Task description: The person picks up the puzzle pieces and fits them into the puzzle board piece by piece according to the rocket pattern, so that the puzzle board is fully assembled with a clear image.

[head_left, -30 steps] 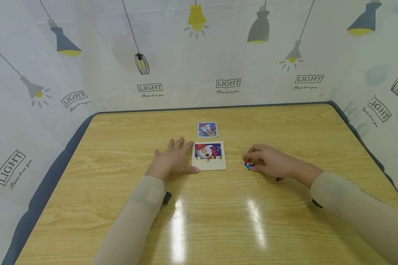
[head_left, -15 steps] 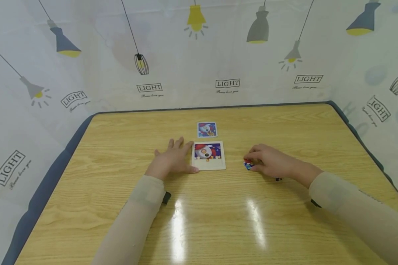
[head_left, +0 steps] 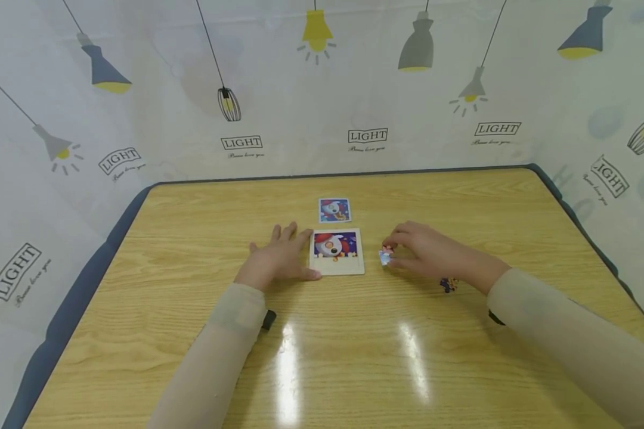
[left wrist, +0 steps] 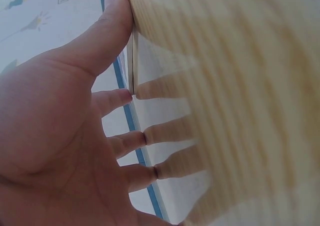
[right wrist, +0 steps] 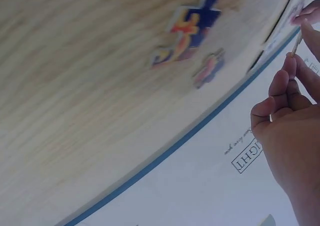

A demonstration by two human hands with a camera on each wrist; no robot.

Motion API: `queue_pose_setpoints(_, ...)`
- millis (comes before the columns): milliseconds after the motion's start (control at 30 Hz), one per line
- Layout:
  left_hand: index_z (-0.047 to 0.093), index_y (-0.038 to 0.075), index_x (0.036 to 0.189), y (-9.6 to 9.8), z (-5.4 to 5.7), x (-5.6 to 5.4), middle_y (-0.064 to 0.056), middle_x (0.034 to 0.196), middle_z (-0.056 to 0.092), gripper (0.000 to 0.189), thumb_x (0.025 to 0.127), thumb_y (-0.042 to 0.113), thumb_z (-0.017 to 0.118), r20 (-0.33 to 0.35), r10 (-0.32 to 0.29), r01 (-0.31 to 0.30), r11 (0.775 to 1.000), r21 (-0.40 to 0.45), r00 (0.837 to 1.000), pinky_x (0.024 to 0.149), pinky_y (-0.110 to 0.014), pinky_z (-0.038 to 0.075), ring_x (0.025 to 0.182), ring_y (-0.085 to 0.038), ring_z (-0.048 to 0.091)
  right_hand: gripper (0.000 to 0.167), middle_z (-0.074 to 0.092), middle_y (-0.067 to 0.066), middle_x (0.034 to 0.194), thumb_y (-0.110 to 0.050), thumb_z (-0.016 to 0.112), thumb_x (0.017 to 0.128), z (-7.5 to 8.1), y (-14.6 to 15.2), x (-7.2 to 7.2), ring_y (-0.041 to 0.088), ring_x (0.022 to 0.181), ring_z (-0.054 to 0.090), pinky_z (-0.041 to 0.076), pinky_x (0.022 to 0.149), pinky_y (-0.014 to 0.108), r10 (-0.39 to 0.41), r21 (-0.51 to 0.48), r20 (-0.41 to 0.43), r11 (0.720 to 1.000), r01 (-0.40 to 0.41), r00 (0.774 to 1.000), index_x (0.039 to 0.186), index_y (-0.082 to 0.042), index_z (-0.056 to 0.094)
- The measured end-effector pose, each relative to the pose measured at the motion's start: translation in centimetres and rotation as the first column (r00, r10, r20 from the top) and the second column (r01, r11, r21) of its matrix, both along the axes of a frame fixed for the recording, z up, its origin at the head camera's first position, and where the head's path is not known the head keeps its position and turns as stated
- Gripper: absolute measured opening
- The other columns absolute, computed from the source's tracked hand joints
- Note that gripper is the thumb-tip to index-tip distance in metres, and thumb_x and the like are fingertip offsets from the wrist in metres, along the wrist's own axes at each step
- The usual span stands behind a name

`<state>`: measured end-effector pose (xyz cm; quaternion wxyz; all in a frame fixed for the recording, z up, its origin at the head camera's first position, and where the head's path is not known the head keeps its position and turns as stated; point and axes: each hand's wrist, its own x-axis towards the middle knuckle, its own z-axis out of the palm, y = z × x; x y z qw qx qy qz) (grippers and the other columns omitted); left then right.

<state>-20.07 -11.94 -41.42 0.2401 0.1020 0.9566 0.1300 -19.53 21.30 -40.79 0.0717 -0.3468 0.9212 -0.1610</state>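
Note:
The puzzle board (head_left: 337,267), a pale square tray, lies mid-table with its upper part filled by a cartoon picture and a bare strip below. My left hand (head_left: 280,255) is spread at its left side, index fingertip by the far corner and thumb at the near one. In the left wrist view the fingers (left wrist: 131,142) are splayed with fingertips down on the wood. To the right of the board, my right hand (head_left: 426,250) pinches a jigsaw piece (head_left: 385,256) between thumb and fingers. That piece shows edge-on as a thin sliver (right wrist: 297,43) in the right wrist view.
Behind the board lies a small picture card (head_left: 334,210) with a similar cartoon. Loose jigsaw pieces (head_left: 449,285) lie under the right wrist; the right wrist view shows dark blue and orange ones (right wrist: 192,31) and a smaller pinkish one (right wrist: 209,68). A lamp-print curtain (head_left: 300,107) surrounds the table.
My right hand has moved left toward the board with the jigsaw piece, whose face now looks paler. The loose pieces under the wrist show more. My left hand stays put.

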Motion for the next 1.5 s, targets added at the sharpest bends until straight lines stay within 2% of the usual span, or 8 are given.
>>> queue_pose_setpoints(300,0.015,0.034,0.172,0.0,-0.1,0.0,-0.007,0.182,-0.005,0.11,0.088,0.068,0.076,-0.004,0.004,-0.004,1.0,0.009,1.0,0.119,-0.088,-0.001,0.167,-0.041,-0.009,0.043,0.071,0.008,0.126,-0.032,0.076,0.1,1.1,-2.5,-0.7,0.027,0.12,0.066,0.057,0.106,0.049,-0.014,-0.02,0.019,1.0,0.015,1.0,0.134,-0.006,0.071)
queue_pose_setpoints(600,0.015,0.034,0.172,0.0,-0.2,-0.1,-0.008,0.182,-0.003,0.11,0.088,0.069,0.075,-0.01,-0.002,0.002,1.0,-0.01,1.0,0.119,-0.089,0.0,0.167,-0.042,-0.008,0.043,0.071,0.008,0.124,-0.032,0.077,0.099,1.6,-5.4,-1.5,0.03,0.12,0.066,0.057,0.108,0.049,-0.02,-0.065,0.091,0.998,0.026,0.996,0.134,-0.006,0.071)
queue_pose_setpoints(733,0.014,0.034,0.172,-0.1,-0.2,-0.2,-0.008,0.182,-0.003,0.11,0.088,0.071,0.074,-0.01,-0.005,0.005,1.0,-0.016,1.0,0.118,-0.089,0.001,0.167,-0.043,-0.008,0.045,0.071,0.009,0.126,-0.033,0.077,0.099,1.3,-6.8,-1.9,0.031,0.122,0.065,0.055,0.11,0.049,-0.022,-0.056,0.119,0.998,0.028,0.993,0.135,-0.006,0.071)
queue_pose_setpoints(933,0.015,0.034,0.172,0.0,-0.2,-0.3,-0.008,0.182,-0.003,0.11,0.087,0.071,0.075,-0.003,-0.005,0.005,1.0,-0.016,1.0,0.118,-0.09,0.001,0.167,-0.042,-0.008,0.046,0.071,0.011,0.13,-0.035,0.077,0.099,0.5,-8.8,-2.0,0.028,0.123,0.064,0.056,0.11,0.047,-0.013,-0.039,0.098,0.999,0.017,0.995,0.135,-0.007,0.071)
queue_pose_setpoints(1200,0.015,0.034,0.172,-0.1,-0.2,-0.4,-0.008,0.182,-0.003,0.11,0.088,0.07,0.075,0.002,-0.007,0.007,1.0,-0.014,1.0,0.119,-0.09,0.003,0.167,-0.042,-0.008,0.043,0.071,0.008,0.118,-0.034,0.077,0.1,-1.0,-10.7,-1.7,0.02,0.107,0.064,0.06,0.095,0.039,0.042,-0.066,0.091,0.997,-0.036,0.995,0.132,-0.006,0.073)
queue_pose_setpoints(1500,0.015,0.034,0.172,-0.1,-0.1,-0.1,-0.008,0.182,-0.003,0.11,0.088,0.069,0.075,-0.011,-0.01,0.01,1.0,-0.005,1.0,0.119,-0.09,0.001,0.167,-0.042,-0.008,0.042,0.07,0.008,0.123,-0.032,0.075,0.101,-1.5,-11.9,-1.3,0.019,0.106,0.063,0.06,0.097,0.038,-0.004,-0.044,0.148,0.999,0.011,0.989,0.133,-0.006,0.072)
